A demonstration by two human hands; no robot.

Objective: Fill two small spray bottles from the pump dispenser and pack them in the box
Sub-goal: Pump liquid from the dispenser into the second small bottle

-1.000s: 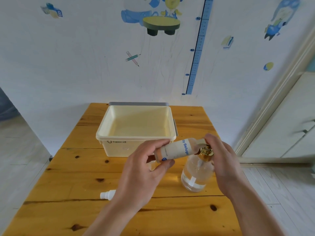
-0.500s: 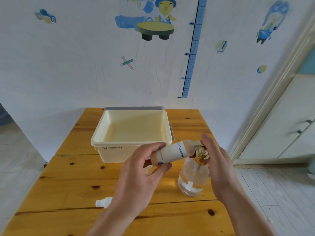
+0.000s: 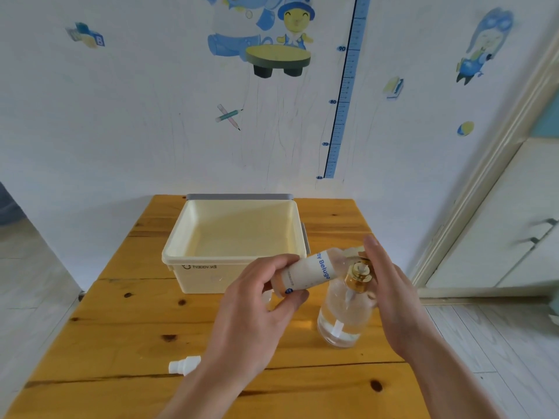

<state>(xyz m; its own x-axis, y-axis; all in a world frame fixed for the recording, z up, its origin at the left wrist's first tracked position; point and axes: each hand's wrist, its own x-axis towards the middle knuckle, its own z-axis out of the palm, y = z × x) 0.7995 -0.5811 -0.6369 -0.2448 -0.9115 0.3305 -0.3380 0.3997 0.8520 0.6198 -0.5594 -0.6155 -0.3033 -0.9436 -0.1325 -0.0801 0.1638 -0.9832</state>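
Fingers [image 3: 272, 264] and thumb of the left hand [image 3: 257, 313] curl round 1 small spray bottle [image 3: 305, 275]. The bottle is held almost on its side above the wooden table [image 3: 121, 328], its neck end at the spout of the pump dispenser [image 3: 344, 316]. The right hand [image 3: 390, 300] has its fingers straight and together beside the gold pump head. The clear dispenser stands on the table, near the front right corner of the cream box [image 3: 211, 278]. 1 white spray cap [image 3: 184, 364] lies by the left wrist.
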